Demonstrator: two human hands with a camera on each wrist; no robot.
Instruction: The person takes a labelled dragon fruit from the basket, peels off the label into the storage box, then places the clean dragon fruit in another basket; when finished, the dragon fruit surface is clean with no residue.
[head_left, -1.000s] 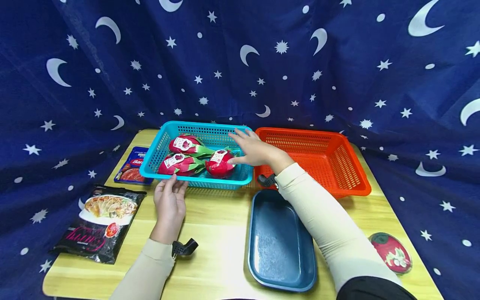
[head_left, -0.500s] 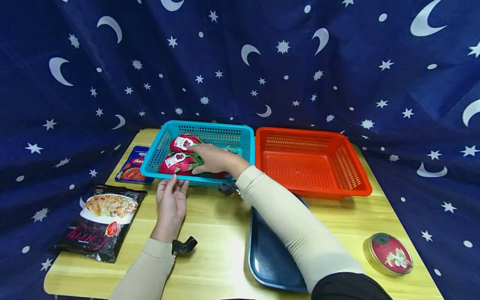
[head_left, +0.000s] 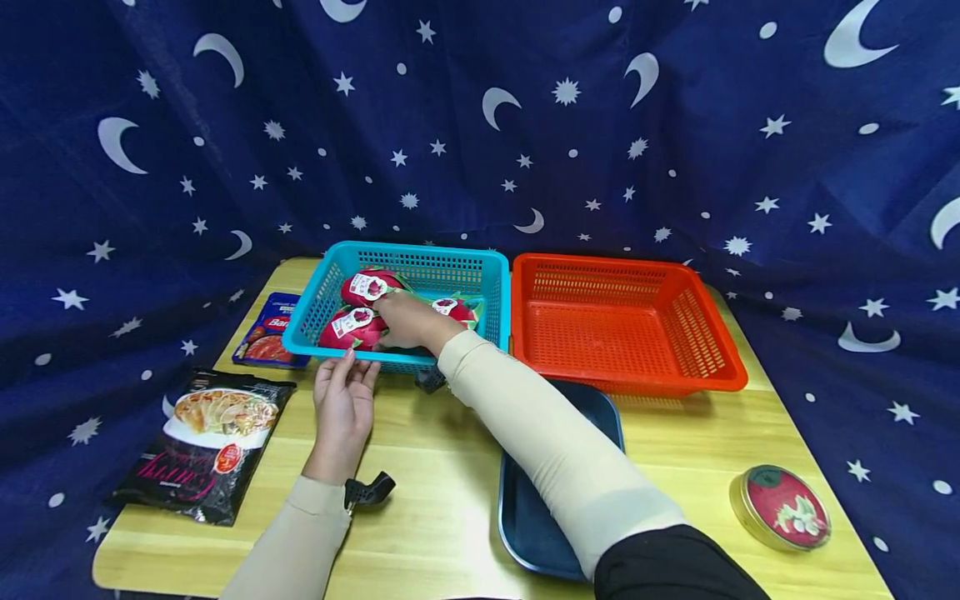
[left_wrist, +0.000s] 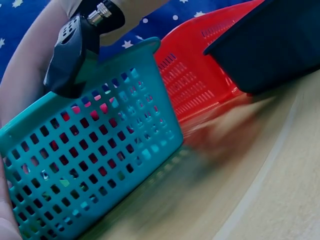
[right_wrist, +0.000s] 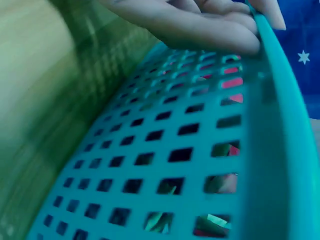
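My left hand (head_left: 343, 408) grips the front rim of a turquoise plastic basket (head_left: 459, 253), thumb over the edge and fingers against the outer wall, also seen close up in the right wrist view. Inside lie red dragon fruits with white labels: one at the back left (head_left: 367, 287), one at the front left (head_left: 347, 332) and one at the right (head_left: 457, 310). Reaching over the front rim, my right hand (head_left: 408, 322) curls round the leafy end of the front left fruit. Its fingertips are partly hidden.
A red basket (head_left: 705, 342) stands right of the turquoise one. Partly under my right forearm is a dark blue tray (head_left: 517, 533). A round tin (head_left: 783, 508) sits at the right, a black curry packet (head_left: 195, 450) and a blue sauce pouch (head_left: 266, 342) at the left.
My right hand has moved left from the right-hand fruit to the front left one, its spread fingers now curled. The right-hand fruit shows again. My left hand has stayed at the rim.
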